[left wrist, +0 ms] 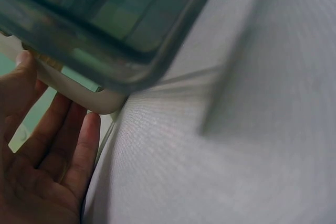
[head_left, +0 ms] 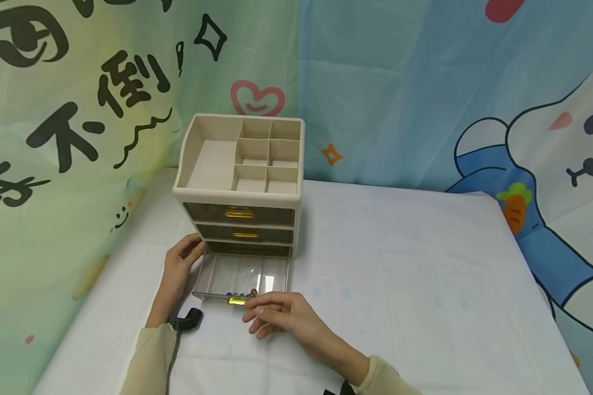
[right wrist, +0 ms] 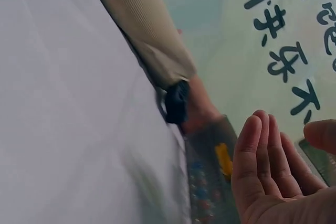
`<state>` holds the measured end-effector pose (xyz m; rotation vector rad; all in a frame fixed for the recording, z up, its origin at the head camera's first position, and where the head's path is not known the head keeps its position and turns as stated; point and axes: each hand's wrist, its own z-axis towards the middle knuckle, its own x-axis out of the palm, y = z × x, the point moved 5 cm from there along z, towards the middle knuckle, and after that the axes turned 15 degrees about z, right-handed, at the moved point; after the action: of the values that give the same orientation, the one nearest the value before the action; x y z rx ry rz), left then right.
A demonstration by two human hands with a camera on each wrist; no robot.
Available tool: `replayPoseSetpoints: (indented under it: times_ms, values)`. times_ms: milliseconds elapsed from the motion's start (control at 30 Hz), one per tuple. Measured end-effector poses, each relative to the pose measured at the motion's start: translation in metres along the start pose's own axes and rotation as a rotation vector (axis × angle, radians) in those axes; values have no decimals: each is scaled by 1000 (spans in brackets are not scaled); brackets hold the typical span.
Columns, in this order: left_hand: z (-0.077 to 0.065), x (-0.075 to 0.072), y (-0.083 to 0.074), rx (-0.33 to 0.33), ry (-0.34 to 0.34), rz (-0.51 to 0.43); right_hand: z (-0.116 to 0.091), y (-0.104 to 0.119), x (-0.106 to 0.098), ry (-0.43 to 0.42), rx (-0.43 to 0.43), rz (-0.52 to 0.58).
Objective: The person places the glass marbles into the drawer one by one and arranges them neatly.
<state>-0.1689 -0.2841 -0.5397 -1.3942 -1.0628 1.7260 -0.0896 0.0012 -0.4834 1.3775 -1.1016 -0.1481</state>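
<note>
A cream desktop organizer [head_left: 238, 192] stands on the white cloth, its clear bottom drawer [head_left: 222, 274] pulled out. Several small beads [head_left: 242, 294], blue, clear and brown, lie along the drawer's front wall by the yellow handle [head_left: 236, 300]. With its thumb on the front edge and its fingers round the side, my left hand [head_left: 180, 260] holds the organizer's lower left corner; the left wrist view shows the left hand [left wrist: 52, 140] below the drawer. My right hand [head_left: 284, 314] hovers at the drawer's front right, fingers loosely extended. Nothing is held in the right hand [right wrist: 278, 171].
Two upper drawers [head_left: 239, 215] with gold handles are closed. The organizer's top has a large tray and several small compartments [head_left: 268, 156]. Behind and to the left hangs a printed curtain [head_left: 375, 93]. White cloth [head_left: 400, 285] covers the table to the right.
</note>
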Motion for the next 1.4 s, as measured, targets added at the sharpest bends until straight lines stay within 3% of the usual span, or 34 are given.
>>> replayPoseSetpoints:
  times_ms: [233, 500, 767, 1400]
  values:
    - [0, 0, -2, 4, -7, 11, -4, -17, 1, 11, 94, 121]
    - [-1, 0, -5, -1, -2, -2, -8, -37, -2, -113, 195, 262]
    - [0, 0, -2, 12, -4, 0, -2, -52, -10, -237, 238, 406]
    - [-1, 0, -4, 2, -8, -10, 15, -56, -8, -320, 276, 640]
